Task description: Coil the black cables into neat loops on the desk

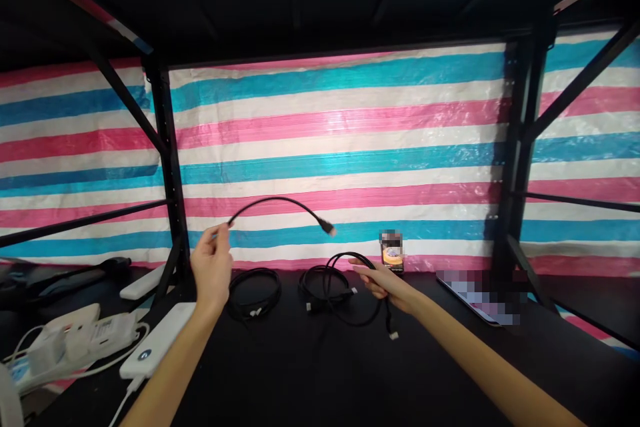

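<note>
Matte black desk beneath a black metal frame, backed by a glossy woven tarp in pink, blue and white stripes.

Left hand raised at eight o'clock of the view's centre, wrist upright, fingertips pinched tight on a thin, springy black cable. Cable arching up and over toward three o'clock, ending in a small metal plug.

Right hand lower, at five o'clock, palm down, fingers closed loosely on a smooth looped cable, with one plug end dangling just above the desk. Hands well apart.

Between them, flat on the desk, a round black coil and a looser second coil.

At seven o'clock of the left hand, a smooth, rounded white power bank.

At twelve o'clock of the right hand, a small phone propped against the tarp.
</note>
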`<action>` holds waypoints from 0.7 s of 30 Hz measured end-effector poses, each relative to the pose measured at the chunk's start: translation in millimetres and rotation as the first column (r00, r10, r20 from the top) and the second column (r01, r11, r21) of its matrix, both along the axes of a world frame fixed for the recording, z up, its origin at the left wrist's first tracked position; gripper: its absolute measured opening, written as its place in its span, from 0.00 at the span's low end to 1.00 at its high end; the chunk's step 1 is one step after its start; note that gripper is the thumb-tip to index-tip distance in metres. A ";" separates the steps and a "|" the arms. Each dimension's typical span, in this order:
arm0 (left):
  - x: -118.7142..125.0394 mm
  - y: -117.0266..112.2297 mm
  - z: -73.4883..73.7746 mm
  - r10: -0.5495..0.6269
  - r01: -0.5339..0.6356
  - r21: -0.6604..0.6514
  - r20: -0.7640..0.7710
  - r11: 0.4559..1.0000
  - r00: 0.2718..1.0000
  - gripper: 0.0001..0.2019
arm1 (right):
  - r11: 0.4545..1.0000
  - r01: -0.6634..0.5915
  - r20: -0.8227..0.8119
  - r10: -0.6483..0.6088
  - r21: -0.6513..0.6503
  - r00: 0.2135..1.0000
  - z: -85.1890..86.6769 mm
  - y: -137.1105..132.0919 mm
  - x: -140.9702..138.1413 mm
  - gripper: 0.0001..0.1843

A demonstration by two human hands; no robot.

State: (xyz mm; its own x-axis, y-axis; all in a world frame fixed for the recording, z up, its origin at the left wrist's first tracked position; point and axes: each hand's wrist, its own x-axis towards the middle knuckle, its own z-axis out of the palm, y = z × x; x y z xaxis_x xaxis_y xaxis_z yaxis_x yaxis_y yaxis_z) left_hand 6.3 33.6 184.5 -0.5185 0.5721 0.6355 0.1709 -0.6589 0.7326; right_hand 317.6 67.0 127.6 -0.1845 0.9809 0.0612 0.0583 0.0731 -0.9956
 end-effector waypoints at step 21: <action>-92.0 62.6 -102.1 0.454 -0.405 -0.207 0.433 0.891 0.779 0.09 | 0.858 0.476 0.145 -0.505 0.194 0.851 10.6 -23.0 126.3 0.20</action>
State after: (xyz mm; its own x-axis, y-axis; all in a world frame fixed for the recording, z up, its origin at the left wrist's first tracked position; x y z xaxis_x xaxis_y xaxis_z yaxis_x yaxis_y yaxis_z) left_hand -85.7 96.2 82.4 -0.9400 0.2647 0.2150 0.0487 -0.5197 0.8530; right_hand 443.9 43.9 138.1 0.2964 0.9287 0.2226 0.3055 0.1286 -0.9435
